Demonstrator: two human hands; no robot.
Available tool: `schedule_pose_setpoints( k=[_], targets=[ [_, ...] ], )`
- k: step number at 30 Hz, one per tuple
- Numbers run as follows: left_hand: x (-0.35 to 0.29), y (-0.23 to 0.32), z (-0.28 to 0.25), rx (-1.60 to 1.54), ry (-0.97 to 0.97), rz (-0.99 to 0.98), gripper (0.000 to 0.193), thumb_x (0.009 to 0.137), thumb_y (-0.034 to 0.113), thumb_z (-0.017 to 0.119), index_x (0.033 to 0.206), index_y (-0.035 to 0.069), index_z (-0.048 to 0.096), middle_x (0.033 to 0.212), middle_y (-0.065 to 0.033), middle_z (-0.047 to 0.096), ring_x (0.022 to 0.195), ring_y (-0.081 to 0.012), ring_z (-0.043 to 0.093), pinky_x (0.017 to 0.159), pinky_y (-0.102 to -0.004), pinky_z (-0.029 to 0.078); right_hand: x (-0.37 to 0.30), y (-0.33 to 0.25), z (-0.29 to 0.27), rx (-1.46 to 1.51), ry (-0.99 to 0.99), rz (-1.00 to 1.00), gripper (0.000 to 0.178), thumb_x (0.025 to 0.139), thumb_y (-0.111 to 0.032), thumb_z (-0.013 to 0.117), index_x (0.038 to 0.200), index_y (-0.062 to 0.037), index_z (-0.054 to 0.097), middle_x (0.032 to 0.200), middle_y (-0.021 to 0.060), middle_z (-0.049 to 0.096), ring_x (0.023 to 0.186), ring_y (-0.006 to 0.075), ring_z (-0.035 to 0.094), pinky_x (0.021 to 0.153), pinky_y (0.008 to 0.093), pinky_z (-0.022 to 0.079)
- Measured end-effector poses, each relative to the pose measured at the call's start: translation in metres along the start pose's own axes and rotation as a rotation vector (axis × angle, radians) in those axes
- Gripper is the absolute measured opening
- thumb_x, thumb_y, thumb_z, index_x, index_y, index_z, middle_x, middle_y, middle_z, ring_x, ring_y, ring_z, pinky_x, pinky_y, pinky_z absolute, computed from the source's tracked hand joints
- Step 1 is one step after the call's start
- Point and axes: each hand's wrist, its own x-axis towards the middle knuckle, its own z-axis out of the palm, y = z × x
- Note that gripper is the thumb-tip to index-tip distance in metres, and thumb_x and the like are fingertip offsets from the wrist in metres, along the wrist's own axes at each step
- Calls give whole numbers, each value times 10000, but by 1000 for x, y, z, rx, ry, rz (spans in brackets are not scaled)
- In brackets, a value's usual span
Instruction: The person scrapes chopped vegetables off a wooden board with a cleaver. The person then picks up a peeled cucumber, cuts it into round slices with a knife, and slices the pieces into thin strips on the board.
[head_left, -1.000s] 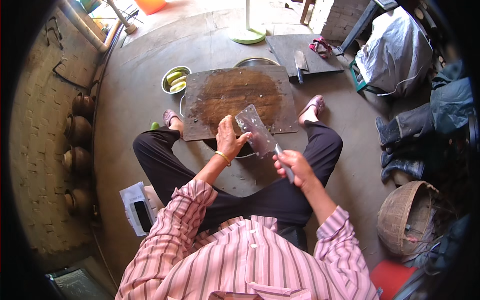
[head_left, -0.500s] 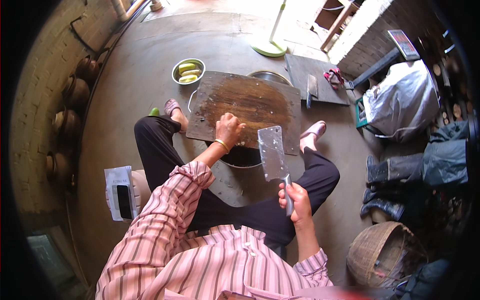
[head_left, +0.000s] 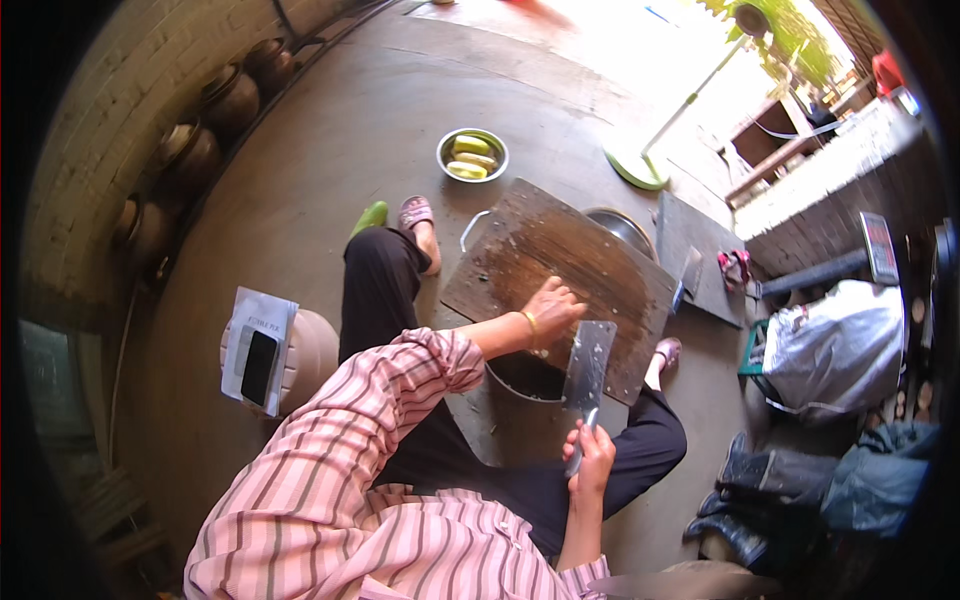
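Metal cleaver [head_left: 590, 362] stays seemingly idle in the right hand's [head_left: 592, 457] grip; the left hand [head_left: 553, 306], now curled, perhaps touches the board [head_left: 603, 272] beneath.

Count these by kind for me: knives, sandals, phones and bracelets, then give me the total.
Knives: 2, one of them in the right hand
Sandals: 2
Phones: 1
Bracelets: 1
Total: 6
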Motion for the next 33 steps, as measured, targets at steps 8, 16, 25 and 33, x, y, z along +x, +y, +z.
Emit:
schedule_pose_setpoints(
  k=[8,16,25,33],
  targets=[
    [51,-145,-94,-251,358,-76,223,693,-24,563,868,78,656,772,-132,572,784,-295,575,708,-374,488,-2,4,5,-44,64,26,141,928,-106,524,1011,8,530,703,54,550,509,103,506,449,214,410],
    [-176,-373,-106,9,336,-1060,196,676,90,632,864,65,680,932,-184,651,911,-348,614,823,-417,492,9,4,37,-218,115,-65,136,925,-118,530,1001,-6,518,701,44,529,513,91,470,447,204,369],
    [-324,-347,51,-107,-50,-1730,420,691,236,738,1049,48,624,1122,-211,595,1058,-364,572,898,-425,475,34,-7,75,-350,221,-54,132,930,-83,508,1016,16,498,722,53,511,542,95,464,474,207,391],
    [-287,-328,88,-95,-96,-2023,822,621,385,823,1266,55,436,1298,-147,483,1219,-302,472,983,-487,405,32,-10,101,-443,274,53,94,898,-67,533,972,-24,497,722,47,524,538,104,492,431,206,366]
  ],
)
